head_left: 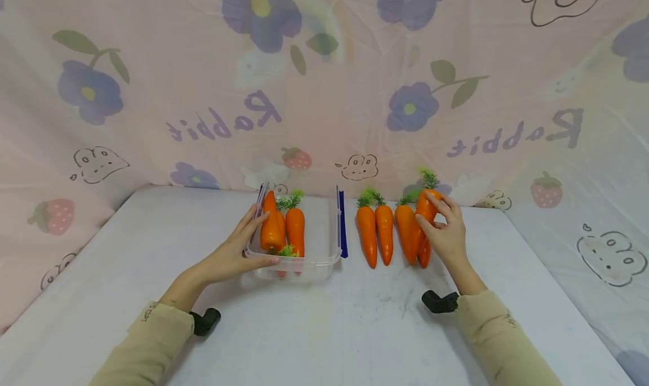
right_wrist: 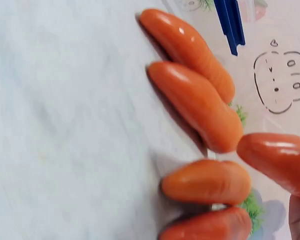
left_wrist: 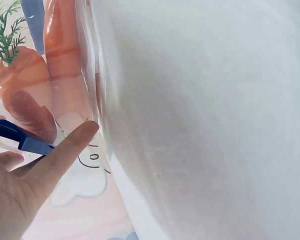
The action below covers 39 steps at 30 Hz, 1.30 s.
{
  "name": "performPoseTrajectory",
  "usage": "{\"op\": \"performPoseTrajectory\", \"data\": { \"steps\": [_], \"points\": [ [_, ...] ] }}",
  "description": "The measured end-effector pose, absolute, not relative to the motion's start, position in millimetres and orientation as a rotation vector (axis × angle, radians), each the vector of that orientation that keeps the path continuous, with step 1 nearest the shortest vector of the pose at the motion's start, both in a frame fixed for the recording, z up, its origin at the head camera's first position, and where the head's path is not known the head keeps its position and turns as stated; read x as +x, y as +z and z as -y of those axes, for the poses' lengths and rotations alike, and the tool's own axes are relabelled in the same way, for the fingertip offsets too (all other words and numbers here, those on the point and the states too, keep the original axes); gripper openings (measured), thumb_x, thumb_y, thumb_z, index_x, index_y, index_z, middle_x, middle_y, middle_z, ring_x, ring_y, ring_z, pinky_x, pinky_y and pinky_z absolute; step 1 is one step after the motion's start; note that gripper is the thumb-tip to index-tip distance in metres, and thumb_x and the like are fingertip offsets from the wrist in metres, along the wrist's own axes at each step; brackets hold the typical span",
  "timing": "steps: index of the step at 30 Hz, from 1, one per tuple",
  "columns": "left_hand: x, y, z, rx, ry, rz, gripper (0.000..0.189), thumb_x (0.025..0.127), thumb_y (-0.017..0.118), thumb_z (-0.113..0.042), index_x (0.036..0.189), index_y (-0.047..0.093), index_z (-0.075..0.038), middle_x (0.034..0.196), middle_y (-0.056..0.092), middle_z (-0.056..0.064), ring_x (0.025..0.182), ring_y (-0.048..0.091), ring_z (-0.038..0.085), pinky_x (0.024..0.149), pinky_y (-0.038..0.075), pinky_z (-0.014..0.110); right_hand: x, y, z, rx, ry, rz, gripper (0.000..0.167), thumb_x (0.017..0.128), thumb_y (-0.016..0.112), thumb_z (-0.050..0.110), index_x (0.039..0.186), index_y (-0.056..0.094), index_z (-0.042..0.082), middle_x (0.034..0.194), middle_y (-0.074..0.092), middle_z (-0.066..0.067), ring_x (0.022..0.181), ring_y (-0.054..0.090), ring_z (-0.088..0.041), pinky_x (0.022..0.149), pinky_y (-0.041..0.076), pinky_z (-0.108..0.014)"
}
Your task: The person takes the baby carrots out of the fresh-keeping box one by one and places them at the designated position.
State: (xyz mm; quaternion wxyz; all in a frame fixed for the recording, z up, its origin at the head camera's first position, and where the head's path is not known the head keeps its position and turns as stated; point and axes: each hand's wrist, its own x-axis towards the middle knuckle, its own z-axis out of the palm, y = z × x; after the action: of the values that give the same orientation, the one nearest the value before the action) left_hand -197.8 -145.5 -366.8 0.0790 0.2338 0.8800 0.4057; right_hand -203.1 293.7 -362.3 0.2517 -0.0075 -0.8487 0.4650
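In the head view a clear plastic box [head_left: 324, 260] with blue side flaps holds several orange carrots with green tops. One carrot [head_left: 271, 231] lies tip away; another carrot [head_left: 295, 228] has its leaves at the back. My left hand [head_left: 230, 256] rests against the box's left front corner, thumb along the front wall and fingers at the left rim. My right hand [head_left: 447, 231] pinches a carrot [head_left: 427, 205] near its leafy end, tip downward. In the right wrist view that held carrot [right_wrist: 277, 157] is raised above the row; only part of the fingers shows.
Right of the box, several carrots [head_left: 385, 234] lie in a row on the white table [head_left: 314, 329], tips toward me. A blue flap [head_left: 343, 225] hangs along the box's right side. Behind the table hangs a printed cloth [head_left: 334, 110]. Black devices [head_left: 440, 302] sit at both wrists.
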Motion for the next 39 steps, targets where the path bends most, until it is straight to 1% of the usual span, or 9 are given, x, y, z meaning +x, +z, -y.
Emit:
{"op": "performPoseTrajectory", "data": {
  "steps": [12,14,16,17,19,22,29,32,39],
  "points": [
    [-198,-365,145,0.703,1.232,-2.622,0.1,0.086,0.076,-0.045,0.16,0.016,-0.015,0.168,-0.014,0.011,0.153,0.001,0.048,0.115,0.016,0.073,-202,-365,-321,-0.03,1.127,2.417,0.051,0.092,0.064,0.006,0.141,0.054,0.0,0.155,0.032,-0.027,0.134,0.042,-0.048,0.071,0.037,0.005],
    [-198,-365,145,0.704,1.235,-2.62,0.1,0.086,0.076,-0.044,0.16,0.016,-0.015,0.168,-0.014,0.012,0.153,0.001,0.047,0.115,0.016,0.072,-202,-366,-323,-0.047,1.1,2.456,0.05,0.092,0.063,0.007,0.141,0.053,0.0,0.156,0.031,-0.028,0.135,0.041,-0.049,0.081,0.051,-0.009],
    [-198,-366,145,0.702,1.232,-2.622,0.1,0.086,0.076,-0.045,0.16,0.016,-0.015,0.168,-0.014,0.012,0.153,0.0,0.047,0.115,0.016,0.072,-203,-367,-326,-0.064,1.074,2.492,0.051,0.093,0.062,0.008,0.142,0.052,0.0,0.156,0.029,-0.029,0.137,0.039,-0.051,0.09,0.058,-0.031],
    [-198,-366,145,0.702,1.23,-2.621,0.1,0.086,0.076,-0.045,0.16,0.016,-0.015,0.168,-0.014,0.011,0.153,0.0,0.047,0.115,0.015,0.072,-203,-368,-327,-0.074,1.068,2.507,0.051,0.093,0.061,0.008,0.142,0.052,-0.001,0.157,0.029,-0.03,0.138,0.037,-0.052,0.094,0.057,-0.043],
    [-198,-366,145,0.701,1.228,-2.622,0.1,0.086,0.075,-0.045,0.161,0.016,-0.015,0.168,-0.013,0.011,0.153,0.0,0.047,0.115,0.016,0.072,-204,-370,-330,-0.095,1.064,2.533,0.051,0.093,0.06,0.007,0.143,0.051,-0.002,0.157,0.027,-0.031,0.139,0.036,-0.053,0.097,0.049,-0.062],
    [-199,-366,145,0.705,1.224,-2.625,0.1,0.086,0.075,-0.046,0.16,0.016,-0.015,0.168,-0.013,0.011,0.153,0.001,0.047,0.115,0.016,0.072,-205,-374,-333,-0.143,1.069,2.569,0.053,0.093,0.058,0.008,0.144,0.048,-0.001,0.157,0.026,-0.033,0.139,0.034,-0.054,0.1,0.046,-0.064],
    [-200,-367,144,0.702,1.226,-2.628,0.1,0.086,0.076,-0.045,0.16,0.017,-0.015,0.168,-0.013,0.011,0.153,0.001,0.047,0.116,0.015,0.072,-210,-380,-341,-0.247,1.098,2.649,0.057,0.096,0.054,0.01,0.15,0.04,0.002,0.157,0.023,-0.034,0.132,0.041,-0.055,0.109,0.039,-0.063],
    [-200,-367,144,0.7,1.225,-2.623,0.1,0.086,0.075,-0.046,0.16,0.016,-0.015,0.168,-0.014,0.011,0.154,0.0,0.046,0.116,0.015,0.072,-212,-383,-344,-0.271,1.104,2.672,0.057,0.098,0.053,0.01,0.152,0.037,0.002,0.158,0.021,-0.035,0.133,0.04,-0.055,0.11,0.038,-0.062],
    [-199,-368,144,0.705,1.231,-2.626,0.1,0.086,0.076,-0.045,0.16,0.017,-0.015,0.168,-0.013,0.011,0.154,0.001,0.046,0.116,0.016,0.071,-214,-387,-347,-0.306,1.102,2.727,0.058,0.1,0.05,0.01,0.154,0.031,-0.001,0.155,0.027,-0.036,0.135,0.039,-0.056,0.113,0.037,-0.059]
  ]
}}
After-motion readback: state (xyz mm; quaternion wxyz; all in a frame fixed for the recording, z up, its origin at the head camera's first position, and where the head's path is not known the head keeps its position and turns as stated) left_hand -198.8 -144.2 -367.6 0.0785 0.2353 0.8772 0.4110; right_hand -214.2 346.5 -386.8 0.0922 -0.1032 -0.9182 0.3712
